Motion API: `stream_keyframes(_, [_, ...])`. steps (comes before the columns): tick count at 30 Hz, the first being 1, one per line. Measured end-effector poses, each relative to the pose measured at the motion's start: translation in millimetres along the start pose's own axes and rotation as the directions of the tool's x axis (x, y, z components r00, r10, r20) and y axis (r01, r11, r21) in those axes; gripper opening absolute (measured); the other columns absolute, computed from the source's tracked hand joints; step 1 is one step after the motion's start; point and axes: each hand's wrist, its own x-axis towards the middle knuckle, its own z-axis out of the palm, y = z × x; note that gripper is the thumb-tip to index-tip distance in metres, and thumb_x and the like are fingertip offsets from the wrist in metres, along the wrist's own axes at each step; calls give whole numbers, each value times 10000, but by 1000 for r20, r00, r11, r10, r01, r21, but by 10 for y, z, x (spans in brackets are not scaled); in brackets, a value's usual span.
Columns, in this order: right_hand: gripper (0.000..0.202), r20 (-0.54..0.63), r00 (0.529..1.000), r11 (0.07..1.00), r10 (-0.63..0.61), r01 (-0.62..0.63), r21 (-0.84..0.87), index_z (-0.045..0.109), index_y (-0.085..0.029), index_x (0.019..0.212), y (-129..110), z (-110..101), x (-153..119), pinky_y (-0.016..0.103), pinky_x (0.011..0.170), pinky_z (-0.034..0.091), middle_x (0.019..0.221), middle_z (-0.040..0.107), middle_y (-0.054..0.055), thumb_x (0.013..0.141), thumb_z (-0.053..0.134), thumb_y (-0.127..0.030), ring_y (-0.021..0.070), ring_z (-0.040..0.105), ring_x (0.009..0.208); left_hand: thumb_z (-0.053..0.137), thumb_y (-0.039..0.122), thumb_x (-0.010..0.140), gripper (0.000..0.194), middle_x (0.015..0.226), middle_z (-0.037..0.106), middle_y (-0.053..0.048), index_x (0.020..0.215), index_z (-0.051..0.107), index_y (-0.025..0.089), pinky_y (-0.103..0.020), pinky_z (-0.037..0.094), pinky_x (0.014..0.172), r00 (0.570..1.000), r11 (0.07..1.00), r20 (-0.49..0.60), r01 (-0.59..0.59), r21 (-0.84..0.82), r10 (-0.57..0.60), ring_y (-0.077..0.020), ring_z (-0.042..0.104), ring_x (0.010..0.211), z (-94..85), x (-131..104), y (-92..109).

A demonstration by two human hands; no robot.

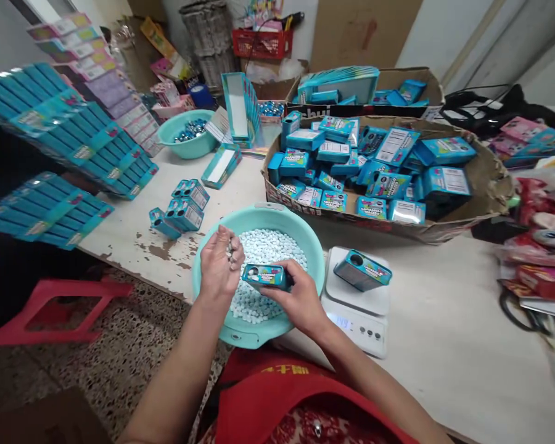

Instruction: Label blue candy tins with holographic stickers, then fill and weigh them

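My left hand is curled round several small white candies over the left side of a turquoise basin. White candies cover the basin's bottom. Just to the right, my right hand grips a small blue candy box above the basin. A round hole shows in the box's top, with white candy visible in it. Beside the basin a white digital scale carries another blue box with a round hole in its top.
A torn cardboard box full of blue boxes stands behind the scale. Several small blue boxes stand left of the basin. Farther back are a second turquoise basin and display trays. Stacked blue packs rise at the left, above a red stool.
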Motion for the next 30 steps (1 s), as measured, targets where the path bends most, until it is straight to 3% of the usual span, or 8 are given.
stream_keyframes(4, [303,14,999,985,51,-52,167,582,-207,903,-57,-39,-19,315,763,443,882,619,5,658,747,-276,186,571,833,450,350,933,309,546,508,27,686,444,163,-105,301,317,964,968,-147,197,-154,-220,-46,461,390,-165,115,82])
stream_keyframes(7, [294,-8,1000,997,1,0,83,593,-210,890,-86,-50,-20,318,772,434,884,611,5,643,753,-218,187,568,841,347,318,968,346,503,450,43,672,435,164,-114,250,283,931,937,-142,316,-151,-337,-43,385,326,-271,144,-5])
stream_keyframes(10, [294,-14,998,998,-59,59,-26,603,-212,874,-84,-61,-15,320,780,423,884,602,5,629,756,-160,187,565,850,358,338,964,354,490,419,54,667,439,162,-114,200,261,941,941,-115,297,-160,-317,-34,335,299,-291,116,-82])
stream_keyframes(14, [290,-7,997,997,-74,73,-37,599,-220,890,-62,-79,1,322,778,424,891,599,7,649,747,-156,187,564,855,362,328,962,351,497,429,49,664,435,159,-109,198,265,952,952,-102,275,-135,-290,-33,344,304,-217,63,-79])
stream_keyframes(20, [303,-36,999,993,6,-2,120,604,-212,866,-142,-179,-68,316,762,447,864,601,0,618,779,-206,180,566,830,313,361,971,380,485,402,55,662,420,168,-113,187,260,958,949,-56,270,-161,-282,-32,318,297,-74,55,18])
stream_keyframes(25, [355,-87,991,949,101,-69,308,612,-221,887,-312,-588,-421,255,665,502,843,613,-16,595,809,-269,153,602,749,419,375,943,342,482,405,61,674,435,164,-108,178,272,934,934,103,349,-70,-341,-23,320,305,340,85,-65])
stream_keyframes(28, [330,-267,957,972,112,-50,230,635,-222,868,-305,-921,-698,222,647,522,877,633,-7,592,813,-255,150,628,755,612,430,828,351,492,431,64,679,442,161,-106,184,293,892,932,276,360,42,-357,-16,345,325,777,17,-334])
stream_keyframes(30, [319,-412,903,987,117,-60,148,643,-222,875,-215,-1131,-874,214,642,528,881,645,-1,603,806,-257,154,637,755,694,481,735,418,495,442,68,669,430,163,-109,172,304,860,930,357,353,103,-366,-10,344,328,1071,-46,-572])
